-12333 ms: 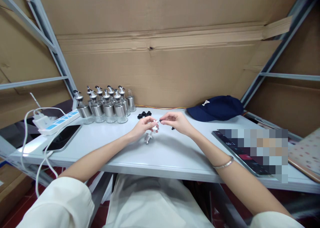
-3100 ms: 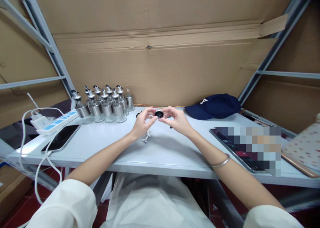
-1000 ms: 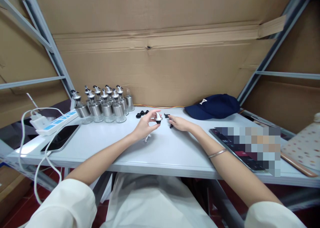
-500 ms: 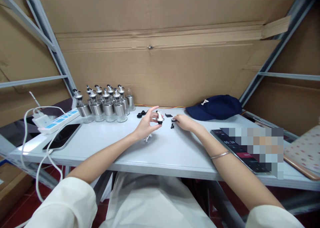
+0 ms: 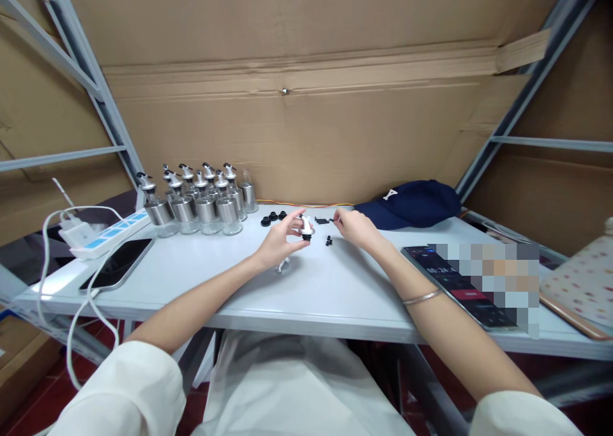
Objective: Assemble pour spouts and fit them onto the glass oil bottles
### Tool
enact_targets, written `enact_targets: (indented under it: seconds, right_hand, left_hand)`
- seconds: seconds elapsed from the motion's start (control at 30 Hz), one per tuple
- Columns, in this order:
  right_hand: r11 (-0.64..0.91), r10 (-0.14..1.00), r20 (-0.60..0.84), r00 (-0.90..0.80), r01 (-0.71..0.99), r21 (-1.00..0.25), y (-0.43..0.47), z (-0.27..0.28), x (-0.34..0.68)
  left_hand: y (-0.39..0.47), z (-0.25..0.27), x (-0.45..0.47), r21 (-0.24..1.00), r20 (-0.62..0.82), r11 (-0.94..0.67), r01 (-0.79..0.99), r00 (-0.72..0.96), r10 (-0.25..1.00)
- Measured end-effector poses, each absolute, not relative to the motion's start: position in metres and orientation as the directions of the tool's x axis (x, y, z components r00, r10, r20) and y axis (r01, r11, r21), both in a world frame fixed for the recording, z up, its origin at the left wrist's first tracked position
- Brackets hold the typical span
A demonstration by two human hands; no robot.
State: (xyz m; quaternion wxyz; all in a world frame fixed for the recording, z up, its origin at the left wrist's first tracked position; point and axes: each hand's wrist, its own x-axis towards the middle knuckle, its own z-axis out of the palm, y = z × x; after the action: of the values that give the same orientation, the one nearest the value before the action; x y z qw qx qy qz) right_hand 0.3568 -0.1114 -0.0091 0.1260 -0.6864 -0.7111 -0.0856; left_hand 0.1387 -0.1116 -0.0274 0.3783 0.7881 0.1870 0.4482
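Between thumb and fingers, my left hand (image 5: 282, 239) grips a bottle pourer spout (image 5: 306, 226), silvery-white with a black base, upright above the table. My right hand (image 5: 355, 228) is closed in a pinch to its right, with a small dark part (image 5: 331, 220) at the fingertips; its exact shape is too small to tell. Just beside those fingertips lie flat black pieces (image 5: 322, 221). Tiny black parts (image 5: 329, 240) form a small cluster nearer me. Another silvery spout piece (image 5: 283, 265) lies below my left hand. Black round stoppers (image 5: 273, 216) sit behind it.
Several glass bottles with steel sleeves (image 5: 207, 216) stand back left, most fitted with spouts. A power strip (image 5: 110, 235) with white cables and a phone (image 5: 119, 263) are at left. A navy cap (image 5: 416, 205) and a device showing a timer (image 5: 460, 289) lie at right.
My right hand has lifted slightly and its fingers have turned, raising the small black part off the spot near the tiny cluster. My left hand holds the spout almost still.
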Motion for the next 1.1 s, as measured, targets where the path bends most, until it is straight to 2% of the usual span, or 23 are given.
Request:
enact_targets:
  seconds: [0.07, 0.17, 0.27, 0.37, 0.8, 1.1]
  right_hand:
    - [0.132, 0.889, 0.455, -0.055, 0.981, -0.140, -0.116, -0.003, 0.347]
    - [0.362, 0.741, 0.662, -0.111, 0.896, -0.256, -0.123, -0.001, 0.333]
    - [0.547, 0.660, 0.722, -0.206, 0.791, -0.275, -0.128, -0.004, 0.324]
    - [0.650, 0.623, 0.723, -0.298, 0.711, -0.268, -0.131, -0.008, 0.319]
    - [0.716, 0.588, 0.743, -0.319, 0.633, -0.295, -0.133, -0.009, 0.317]
    - [0.708, 0.577, 0.777, -0.252, 0.628, -0.322, -0.136, -0.008, 0.315]
  left_hand:
    - [-0.110, -0.029, 0.139, 0.763, 0.567, -0.645, -0.053, 0.535, 0.626]
    - [-0.109, -0.032, 0.140, 0.760, 0.571, -0.645, -0.074, 0.549, 0.610]
    - [-0.108, -0.032, 0.140, 0.771, 0.562, -0.631, -0.083, 0.556, 0.613]
    - [-0.110, -0.031, 0.140, 0.782, 0.550, -0.619, -0.080, 0.557, 0.622]
    - [-0.110, -0.030, 0.139, 0.777, 0.570, -0.622, -0.094, 0.524, 0.633]
    - [-0.112, -0.028, 0.139, 0.782, 0.583, -0.611, -0.123, 0.491, 0.648]
